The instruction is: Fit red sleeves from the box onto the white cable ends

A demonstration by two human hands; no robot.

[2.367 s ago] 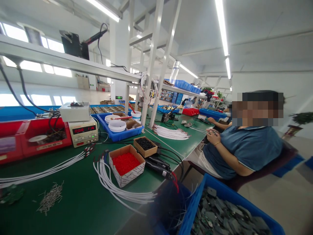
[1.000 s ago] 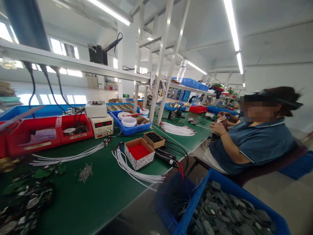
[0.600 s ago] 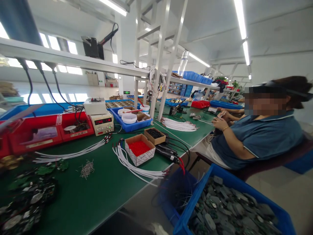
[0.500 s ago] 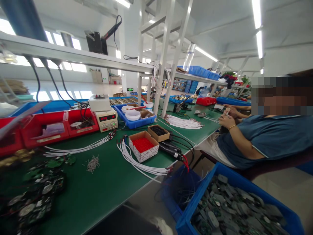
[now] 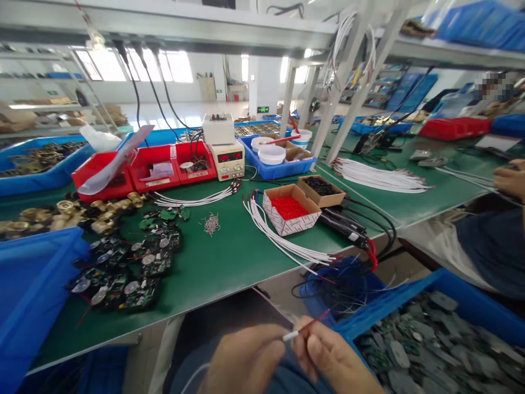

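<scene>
Head view | left hand (image 5: 241, 358) and right hand (image 5: 332, 358) pinch one white cable (image 5: 296, 332) by its red-tipped end, low over the lap | judged early: bundle of white cables (image 5: 287, 243) waits on desk (image 5: 229, 257) beside red-parts box (image 5: 290, 209)

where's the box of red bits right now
In the head view, the cardboard box of red parts sits centre-right on the green bench, between the white wires and the box of black parts.

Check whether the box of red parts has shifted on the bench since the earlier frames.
No. The box of red parts sits beside the box of black parts as before; only the camera turned.
</scene>
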